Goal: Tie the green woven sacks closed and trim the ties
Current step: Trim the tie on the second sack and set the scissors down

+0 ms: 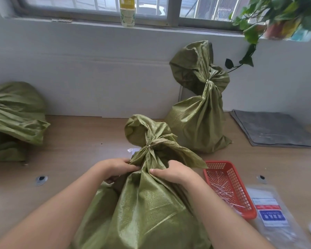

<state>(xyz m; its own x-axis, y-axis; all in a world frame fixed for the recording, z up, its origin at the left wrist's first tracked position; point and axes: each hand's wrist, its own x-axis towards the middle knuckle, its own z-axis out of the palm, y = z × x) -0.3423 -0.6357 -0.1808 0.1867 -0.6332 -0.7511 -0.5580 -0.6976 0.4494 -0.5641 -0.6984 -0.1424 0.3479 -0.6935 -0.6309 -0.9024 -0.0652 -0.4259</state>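
A filled green woven sack (144, 203) stands in front of me on the wooden table, its neck cinched by a pale tie (148, 145) with the mouth flaring above. My left hand (115, 168) grips the sack's fabric just below the tie on the left side. My right hand (171, 172) grips the fabric on the right side, thumb on top. A second tied green sack (197, 123) leans against the white wall behind, its tie (207, 80) short. More green sacks (14, 119) lie untied at the far left.
A red plastic basket (241, 186) holding several cut tie ends sits right of the sack. A clear packet of ties (273, 212) lies beside it. Grey folded cloth (275, 130) lies at the back right. A bottle (127, 13) and a trailing plant (258, 20) stand on the windowsill.
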